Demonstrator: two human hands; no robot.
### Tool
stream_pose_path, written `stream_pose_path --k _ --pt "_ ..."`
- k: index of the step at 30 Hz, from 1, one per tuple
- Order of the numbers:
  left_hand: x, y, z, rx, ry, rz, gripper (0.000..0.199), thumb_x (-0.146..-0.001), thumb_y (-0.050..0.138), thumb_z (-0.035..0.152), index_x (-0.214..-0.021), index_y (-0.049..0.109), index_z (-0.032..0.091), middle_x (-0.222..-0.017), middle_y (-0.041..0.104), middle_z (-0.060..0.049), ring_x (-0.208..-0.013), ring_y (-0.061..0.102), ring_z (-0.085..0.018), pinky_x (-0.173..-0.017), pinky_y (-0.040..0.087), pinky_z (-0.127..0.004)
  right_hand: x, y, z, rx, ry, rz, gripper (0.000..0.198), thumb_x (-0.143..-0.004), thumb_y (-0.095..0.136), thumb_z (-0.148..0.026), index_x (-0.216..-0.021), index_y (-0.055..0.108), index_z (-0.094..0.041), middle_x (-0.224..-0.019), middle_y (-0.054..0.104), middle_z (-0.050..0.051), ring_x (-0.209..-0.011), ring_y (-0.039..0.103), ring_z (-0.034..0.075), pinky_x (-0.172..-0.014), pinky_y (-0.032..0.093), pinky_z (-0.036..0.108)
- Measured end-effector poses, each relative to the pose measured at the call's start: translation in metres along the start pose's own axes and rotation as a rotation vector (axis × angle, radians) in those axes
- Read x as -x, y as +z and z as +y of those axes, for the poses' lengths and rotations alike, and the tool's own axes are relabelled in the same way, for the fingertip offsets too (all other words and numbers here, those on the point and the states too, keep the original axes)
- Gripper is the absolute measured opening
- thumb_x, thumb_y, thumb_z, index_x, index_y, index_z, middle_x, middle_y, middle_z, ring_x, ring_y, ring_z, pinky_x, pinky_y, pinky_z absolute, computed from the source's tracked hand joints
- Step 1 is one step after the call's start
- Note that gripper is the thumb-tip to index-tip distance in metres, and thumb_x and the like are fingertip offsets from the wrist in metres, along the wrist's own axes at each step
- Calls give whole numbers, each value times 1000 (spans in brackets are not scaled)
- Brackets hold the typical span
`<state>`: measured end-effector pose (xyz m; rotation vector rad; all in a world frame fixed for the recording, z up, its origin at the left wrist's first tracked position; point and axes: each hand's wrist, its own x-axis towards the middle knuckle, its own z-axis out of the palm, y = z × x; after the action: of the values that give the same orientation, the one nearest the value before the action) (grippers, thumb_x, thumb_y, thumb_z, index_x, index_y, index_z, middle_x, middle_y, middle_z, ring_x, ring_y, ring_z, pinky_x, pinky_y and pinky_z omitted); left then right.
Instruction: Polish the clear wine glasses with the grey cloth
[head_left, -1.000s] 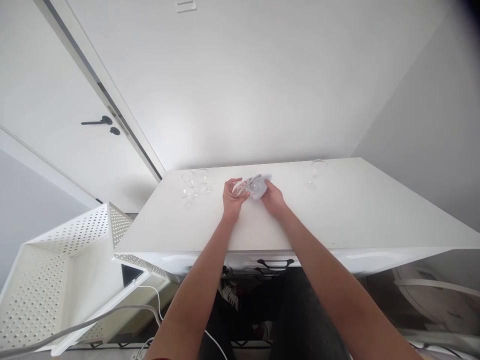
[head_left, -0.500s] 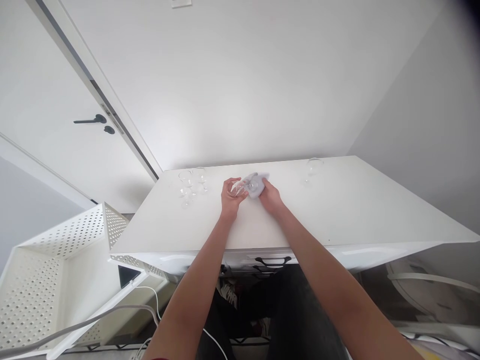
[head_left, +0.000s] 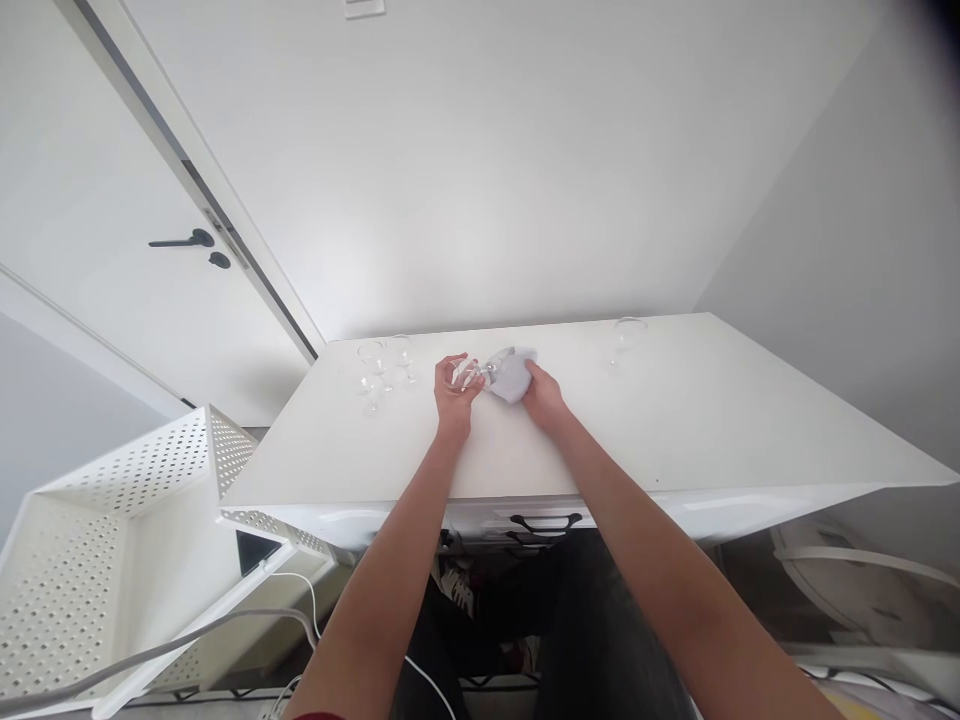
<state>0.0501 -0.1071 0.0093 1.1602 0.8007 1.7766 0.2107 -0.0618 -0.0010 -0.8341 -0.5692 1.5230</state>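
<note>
My left hand [head_left: 455,392] is closed round the bowl of a clear stemmed glass [head_left: 464,373], which is tilted on its side with its base toward the right. A light grey cloth [head_left: 513,374] lies over the base end of the glass. My right hand [head_left: 544,390] grips that cloth from its right side, so the glass base is mostly hidden. Both hands are above the middle of the white cabinet top [head_left: 577,440]. To their left stand several clear stemmed glasses [head_left: 373,358], close together. One more stemmed glass [head_left: 628,336] stands apart at the back right.
A white wall rises behind the cabinet. At the left are a door with a black handle [head_left: 182,241] and a white perforated shelf unit [head_left: 172,460] with a cable [head_left: 225,622] running across it. Below the cabinet's front edge is a black drawer handle [head_left: 546,523].
My left hand has shifted slightly left with the glass. The cloth now covers more of the glass base, and my right hand has barely moved.
</note>
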Motion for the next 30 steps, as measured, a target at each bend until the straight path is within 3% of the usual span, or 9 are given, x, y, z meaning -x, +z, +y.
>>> stream_pose_path --k 6,11,16,30 --pt "1 2 1 -16 -14 -91 58 -71 91 34 -119 59 31 -132 55 -7 -128 63 -33 -104 54 -50 -3 -1 2 -11 -12 -65 22 -97 57 -32 -105 72 -18 -131 71 8 -129 62 25 -114 50 41" --pt "0 1 -1 -11 8 2 54 -74 89 37 -118 58 31 -135 53 -7 -128 62 -32 -101 56 -46 -6 -3 4 9 -9 -41 21 -96 59 -33 -104 72 -19 -130 71 9 -130 62 25 -113 51 40" --pt "0 1 -3 -24 -19 -63 58 -71 90 38 -119 58 30 -135 54 -7 -123 65 -30 -101 56 -46 -6 -4 5 -8 -40 -63 21 -95 60 -33 -104 72 -19 -129 72 9 -130 61 25 -113 51 40" --pt "-2 -2 -7 5 -42 -16 53 -74 89 35 -115 57 29 -142 51 -8 -125 64 -29 -106 52 -48 -5 -2 4 -3 -33 -24 19 -96 59 -31 -101 73 -18 -128 72 10 -129 62 25 -113 51 39"
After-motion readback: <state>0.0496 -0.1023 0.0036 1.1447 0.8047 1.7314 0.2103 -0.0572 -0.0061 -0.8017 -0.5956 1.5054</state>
